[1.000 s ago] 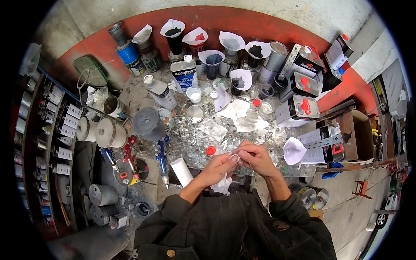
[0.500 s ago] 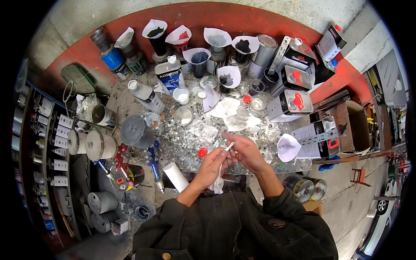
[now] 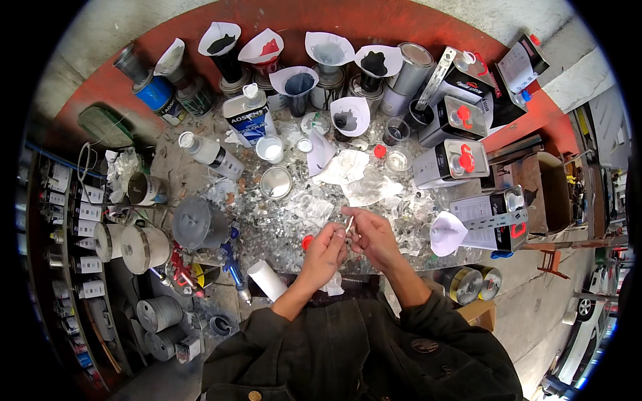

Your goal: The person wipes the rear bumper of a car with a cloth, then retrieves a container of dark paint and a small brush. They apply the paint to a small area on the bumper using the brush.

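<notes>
Over the near edge of the workbench (image 3: 284,250), my left hand (image 3: 324,252) is closed around a twisted strip of white tissue (image 3: 334,286), whose loose end hangs below that hand. My right hand (image 3: 376,242) pinches the strip's upper end with thumb and fingers, almost touching the left. Its thin tip shows between the two hands; the part inside the fingers is hidden. A red cap (image 3: 307,242) lies on the bench just left of my left hand. Crumpled white paper (image 3: 342,167) lies beyond the hands.
Cups with paper strainers (image 3: 299,83) line the back. At the right stand several metal cans (image 3: 451,164) and a folded paper strainer (image 3: 448,234). A white roll (image 3: 266,279), a blue spray gun (image 3: 231,262) and a grey bucket (image 3: 199,222) are to the left.
Both hands keep hold of the tissue, their fingers shifting slightly along it. Less of its hanging end shows below my left hand. The whole view has turned slightly.
</notes>
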A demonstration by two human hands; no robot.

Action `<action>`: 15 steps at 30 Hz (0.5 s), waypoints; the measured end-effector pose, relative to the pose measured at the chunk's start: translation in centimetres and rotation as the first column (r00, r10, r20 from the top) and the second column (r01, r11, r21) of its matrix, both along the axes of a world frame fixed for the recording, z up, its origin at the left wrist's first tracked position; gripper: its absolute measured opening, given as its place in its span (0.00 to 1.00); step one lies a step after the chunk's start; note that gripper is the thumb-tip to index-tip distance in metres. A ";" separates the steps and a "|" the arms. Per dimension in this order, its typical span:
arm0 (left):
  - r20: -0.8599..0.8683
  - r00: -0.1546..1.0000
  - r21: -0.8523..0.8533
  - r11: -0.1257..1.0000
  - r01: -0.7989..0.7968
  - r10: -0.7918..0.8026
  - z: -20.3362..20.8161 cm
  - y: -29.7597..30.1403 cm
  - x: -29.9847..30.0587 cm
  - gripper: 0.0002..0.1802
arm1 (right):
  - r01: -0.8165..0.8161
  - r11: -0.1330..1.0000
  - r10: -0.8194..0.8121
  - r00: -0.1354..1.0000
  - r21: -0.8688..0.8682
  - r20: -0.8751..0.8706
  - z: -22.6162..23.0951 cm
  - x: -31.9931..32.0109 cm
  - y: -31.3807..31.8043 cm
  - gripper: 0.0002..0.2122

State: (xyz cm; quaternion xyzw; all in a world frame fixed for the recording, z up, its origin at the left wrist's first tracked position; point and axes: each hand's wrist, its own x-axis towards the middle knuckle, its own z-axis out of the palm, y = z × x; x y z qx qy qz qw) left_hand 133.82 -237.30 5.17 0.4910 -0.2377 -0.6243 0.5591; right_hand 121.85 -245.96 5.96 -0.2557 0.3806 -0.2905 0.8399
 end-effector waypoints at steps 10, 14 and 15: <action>0.294 0.956 -0.015 1.000 -0.006 0.010 -2.9 -2.3 0.7 0.14 | 0.034 0.984 -0.048 0.996 -0.176 -0.078 -5.6 0.4 -2.4 0.10; 0.125 0.989 -0.068 0.995 -0.066 0.075 -5.0 -4.7 1.1 0.14 | -0.105 0.972 0.100 0.994 -0.211 -0.032 -7.2 0.1 -1.9 0.18; 0.184 0.983 -0.052 0.998 0.021 -0.011 -5.4 -5.4 1.8 0.16 | -0.089 0.982 0.088 0.996 -0.169 -0.011 -7.0 0.0 -2.1 0.18</action>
